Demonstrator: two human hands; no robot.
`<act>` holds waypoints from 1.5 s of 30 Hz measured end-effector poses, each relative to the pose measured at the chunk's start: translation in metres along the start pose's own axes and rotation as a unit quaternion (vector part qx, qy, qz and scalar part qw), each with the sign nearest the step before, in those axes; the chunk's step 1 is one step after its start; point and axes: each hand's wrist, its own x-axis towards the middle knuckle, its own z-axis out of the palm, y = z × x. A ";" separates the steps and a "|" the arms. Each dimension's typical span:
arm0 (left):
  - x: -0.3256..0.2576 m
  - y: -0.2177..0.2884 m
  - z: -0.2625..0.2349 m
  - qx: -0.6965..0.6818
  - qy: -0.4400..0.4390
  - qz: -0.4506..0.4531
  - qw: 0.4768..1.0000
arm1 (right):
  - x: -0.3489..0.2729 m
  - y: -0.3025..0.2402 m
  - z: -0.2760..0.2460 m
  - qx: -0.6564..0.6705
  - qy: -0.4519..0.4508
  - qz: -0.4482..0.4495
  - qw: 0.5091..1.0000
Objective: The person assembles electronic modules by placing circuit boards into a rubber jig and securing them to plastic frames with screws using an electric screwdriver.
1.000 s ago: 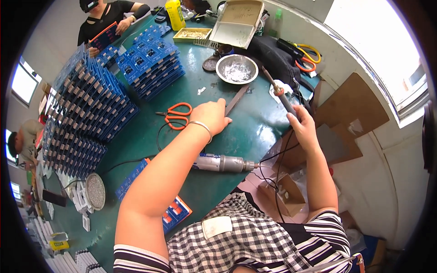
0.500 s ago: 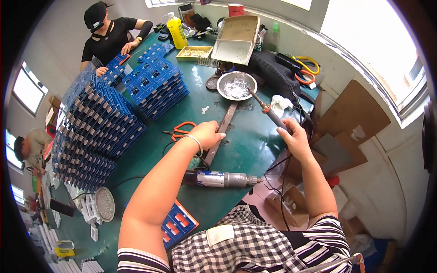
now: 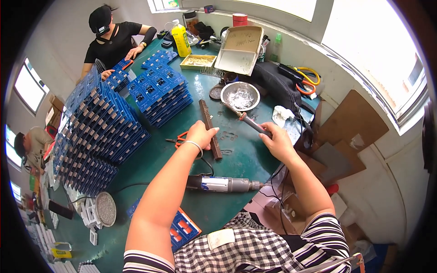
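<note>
My left hand (image 3: 200,136) is closed at the edge of a dark brown bar (image 3: 206,116), its thumb lying across it. In my right hand (image 3: 278,143) I grip the dark handle of a soldering iron (image 3: 250,123). The iron slants down to the left, its tip end by the near rim of a round metal bowl (image 3: 222,94) with silvery bits inside. Orange-handled pliers or cutters (image 3: 180,140) lie partly hidden beside my left hand. Nearer me, a grey power screwdriver (image 3: 227,184) rests on the table. Under my left forearm is a blue circuit board with orange parts (image 3: 184,227).
Tall stacks of blue circuit boards (image 3: 91,129) and a lower stack (image 3: 159,93) stand at left. A black case (image 3: 275,82), an open carton (image 3: 239,48) and a yellow bottle (image 3: 180,38) line the back. A co-worker (image 3: 109,43) sits across the table.
The bar's far end has swung left, away from the bowl. My right hand has moved left and toward me, bringing the iron's tip down to the bowl's near rim.
</note>
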 end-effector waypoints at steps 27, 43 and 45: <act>0.025 0.024 0.033 0.320 0.227 0.341 0.854 | -0.008 0.007 -0.015 0.357 -0.012 0.184 0.916; 0.034 0.066 -0.029 0.288 0.221 0.386 0.848 | 0.021 0.016 -0.015 0.376 0.017 0.212 0.902; 0.067 0.074 -0.047 0.325 0.373 0.417 0.762 | 0.020 0.015 -0.005 0.407 0.030 0.189 0.893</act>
